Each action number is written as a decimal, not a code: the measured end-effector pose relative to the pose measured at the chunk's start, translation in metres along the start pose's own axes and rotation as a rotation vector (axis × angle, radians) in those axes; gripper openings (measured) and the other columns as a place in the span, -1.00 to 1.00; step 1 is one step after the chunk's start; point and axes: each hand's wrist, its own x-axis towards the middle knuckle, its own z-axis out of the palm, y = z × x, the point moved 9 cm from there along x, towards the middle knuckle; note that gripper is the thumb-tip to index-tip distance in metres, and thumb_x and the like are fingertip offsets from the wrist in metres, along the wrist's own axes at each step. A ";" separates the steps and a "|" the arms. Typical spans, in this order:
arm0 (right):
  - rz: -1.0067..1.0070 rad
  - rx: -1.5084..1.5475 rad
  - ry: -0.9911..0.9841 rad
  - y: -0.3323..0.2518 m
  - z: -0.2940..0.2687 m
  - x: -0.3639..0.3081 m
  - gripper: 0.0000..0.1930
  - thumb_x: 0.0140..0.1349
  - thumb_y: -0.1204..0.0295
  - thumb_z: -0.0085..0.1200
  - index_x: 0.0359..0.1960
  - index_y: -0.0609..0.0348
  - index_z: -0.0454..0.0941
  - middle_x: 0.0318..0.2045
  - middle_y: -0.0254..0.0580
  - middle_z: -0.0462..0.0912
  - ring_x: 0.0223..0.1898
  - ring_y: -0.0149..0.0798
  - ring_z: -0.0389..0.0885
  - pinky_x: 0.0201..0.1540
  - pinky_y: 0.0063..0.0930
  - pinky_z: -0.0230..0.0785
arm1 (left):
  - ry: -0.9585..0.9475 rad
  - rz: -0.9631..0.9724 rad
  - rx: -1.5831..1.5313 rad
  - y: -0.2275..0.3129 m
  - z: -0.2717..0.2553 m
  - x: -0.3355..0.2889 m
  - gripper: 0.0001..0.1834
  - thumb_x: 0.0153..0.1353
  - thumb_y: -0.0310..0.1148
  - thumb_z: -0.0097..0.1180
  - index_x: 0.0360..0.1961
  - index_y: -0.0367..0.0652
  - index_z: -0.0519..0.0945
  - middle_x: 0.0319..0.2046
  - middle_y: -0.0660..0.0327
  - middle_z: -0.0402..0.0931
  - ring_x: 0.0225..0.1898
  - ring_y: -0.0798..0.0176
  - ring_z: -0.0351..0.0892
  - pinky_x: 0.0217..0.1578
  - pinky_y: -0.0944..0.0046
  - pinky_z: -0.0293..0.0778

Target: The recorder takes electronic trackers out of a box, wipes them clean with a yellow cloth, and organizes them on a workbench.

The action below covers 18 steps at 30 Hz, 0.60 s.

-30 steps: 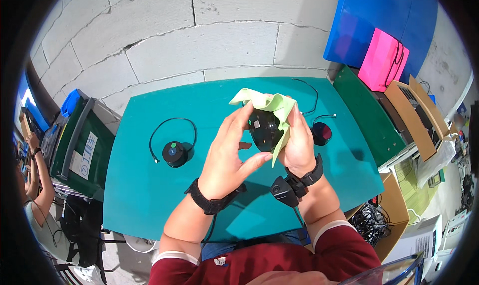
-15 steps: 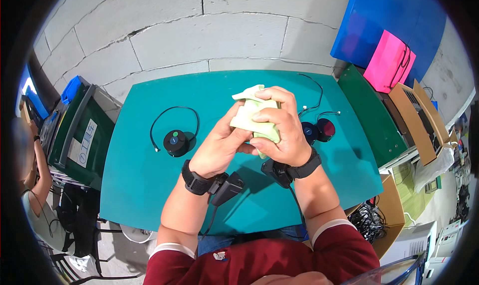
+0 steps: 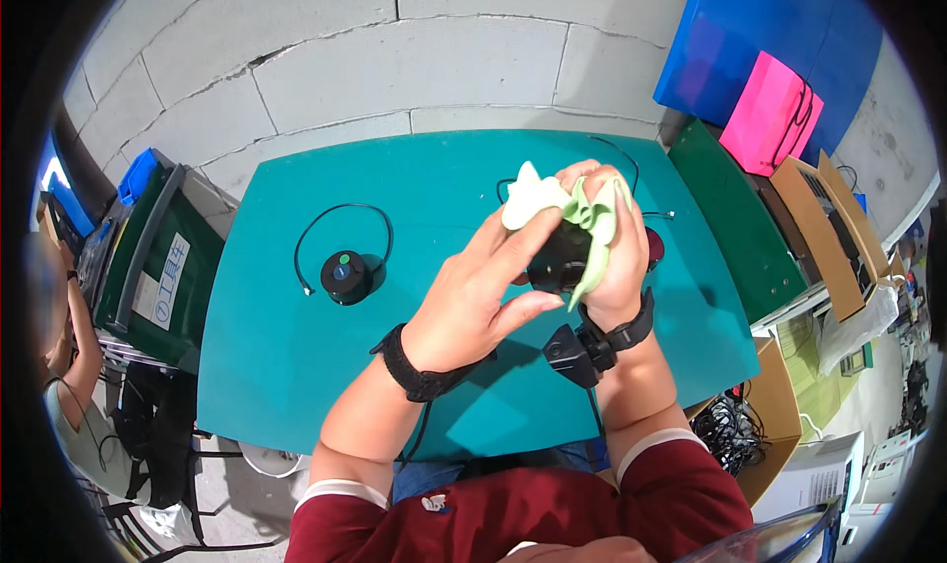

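Note:
Above the right half of the table, both my hands meet around a black rounded device (image 3: 558, 259) with a smooth, shiny surface. A pale green cloth (image 3: 596, 218) drapes over its far and right sides. My right hand (image 3: 621, 272) is closed around the cloth and the device from the right. From the left, my left hand (image 3: 472, 289) has its fingers on the device and the cloth, thumb reaching along the near side. The left fingertips are partly hidden. A black puck-shaped device (image 3: 345, 277) with a cable lies on the table's left part.
The green table (image 3: 266, 366) backs onto a block wall. A dark red round device (image 3: 654, 248) shows partly behind my right hand, with thin cables near it. At right stand a pink bag (image 3: 769, 119) and cardboard boxes (image 3: 829, 238). A person's arm (image 3: 84, 356) is at far left.
My hands have shifted right and opened up around the cloth. The black device now shows between them. The cloth has gone from a bundle to hanging over my right hand's side.

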 end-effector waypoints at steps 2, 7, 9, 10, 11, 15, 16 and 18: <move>0.110 0.272 0.010 0.011 -0.002 -0.001 -0.65 0.34 0.23 -0.42 -0.45 0.20 0.31 -0.38 -0.16 0.37 -0.40 -0.35 0.32 -0.28 -0.54 0.22 | -0.022 0.046 -0.012 0.003 0.001 0.000 -0.19 0.00 -0.31 0.22 0.26 -0.12 0.08 0.18 -0.08 0.10 0.07 0.01 0.32 -0.19 0.19 0.52; 0.114 -0.264 0.081 0.017 -0.025 0.001 -0.61 0.36 0.21 -0.34 -0.48 0.22 0.38 -0.56 -0.38 0.38 -0.51 -0.55 0.25 -0.44 -0.60 0.18 | -0.012 -0.071 -0.581 -0.017 0.005 0.003 -0.25 0.16 -0.14 0.03 0.28 -0.16 -0.01 0.14 -0.02 0.18 0.00 0.05 0.41 -0.26 0.23 0.55; 0.145 -0.354 0.086 0.023 -0.034 0.006 -0.63 0.36 0.17 -0.34 -0.36 0.19 0.41 -0.45 -0.34 0.47 -0.46 -0.52 0.40 -0.38 -0.60 0.29 | 0.098 -0.258 -0.978 -0.040 0.006 -0.001 -0.32 0.25 -0.05 -0.16 0.27 -0.18 -0.01 0.13 -0.06 0.20 -0.09 0.06 0.49 -0.33 0.25 0.57; 0.216 -0.287 0.151 0.030 -0.043 0.006 -0.62 0.36 0.17 -0.34 -0.32 0.21 0.42 -0.42 -0.30 0.50 -0.43 -0.48 0.45 -0.33 -0.58 0.33 | 0.184 -0.318 -1.191 -0.052 0.006 -0.003 -0.35 0.27 -0.02 -0.25 0.26 -0.19 0.01 0.12 -0.10 0.20 -0.13 0.06 0.51 -0.36 0.26 0.59; 0.271 0.016 0.217 0.037 -0.050 0.005 -0.60 0.34 0.13 -0.28 -0.20 0.23 0.46 -0.38 -0.27 0.53 -0.37 -0.44 0.48 -0.30 -0.55 0.34 | 0.175 -0.390 -1.420 -0.064 0.011 0.000 -0.36 0.29 0.03 -0.41 0.25 -0.19 0.06 0.12 -0.19 0.18 -0.14 0.02 0.50 -0.41 0.28 0.60; 0.338 0.711 0.300 0.039 -0.055 0.009 -0.57 0.32 0.09 -0.29 0.00 0.14 0.36 -0.07 -0.17 0.48 -0.08 -0.13 0.46 -0.06 -0.26 0.35 | 0.110 -0.250 -1.916 -0.069 0.004 0.001 -0.38 0.27 0.00 -0.42 0.24 -0.17 0.09 0.15 -0.27 0.09 -0.12 -0.03 0.46 -0.33 0.22 0.56; 0.323 0.722 0.312 0.035 -0.057 0.010 -0.57 0.32 0.09 -0.31 0.02 0.12 0.35 -0.02 -0.18 0.46 -0.03 -0.10 0.44 -0.01 -0.23 0.32 | 0.099 -0.230 -1.918 -0.071 0.003 0.000 -0.37 0.27 0.00 -0.41 0.24 -0.18 0.09 0.15 -0.28 0.08 -0.12 -0.03 0.45 -0.32 0.21 0.55; 0.265 0.651 0.305 0.026 -0.056 0.011 -0.55 0.33 0.08 -0.36 0.06 0.12 0.31 0.06 -0.16 0.39 0.03 -0.11 0.40 0.03 -0.21 0.30 | 0.093 -0.210 -1.924 -0.075 0.001 0.000 -0.37 0.26 0.01 -0.40 0.24 -0.18 0.10 0.16 -0.28 0.07 -0.12 -0.03 0.45 -0.30 0.20 0.54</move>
